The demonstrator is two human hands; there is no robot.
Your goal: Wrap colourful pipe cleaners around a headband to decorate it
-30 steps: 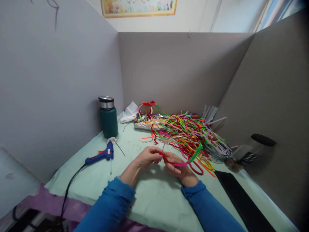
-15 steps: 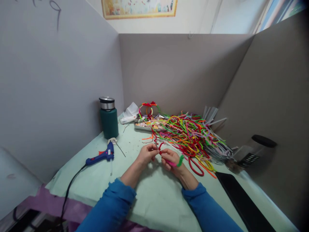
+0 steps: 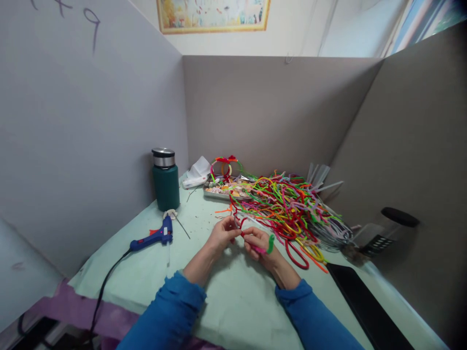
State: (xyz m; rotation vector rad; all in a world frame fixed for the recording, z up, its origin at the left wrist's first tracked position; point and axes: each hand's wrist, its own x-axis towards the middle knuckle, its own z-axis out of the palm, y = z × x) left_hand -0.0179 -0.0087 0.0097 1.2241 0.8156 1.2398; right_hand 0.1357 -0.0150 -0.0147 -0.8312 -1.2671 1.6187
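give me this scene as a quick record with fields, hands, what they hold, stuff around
left hand: fingers pinch the red end of a pipe cleaner piece
right hand: grips the same pipe cleaner piece, pink with a green end
surface: pale green table cover
right of hands: pile of pipe cleaners in many colours
left of hands: blue glue gun with black cord
back left: green flask with steel lid
back: metal tray of small bits
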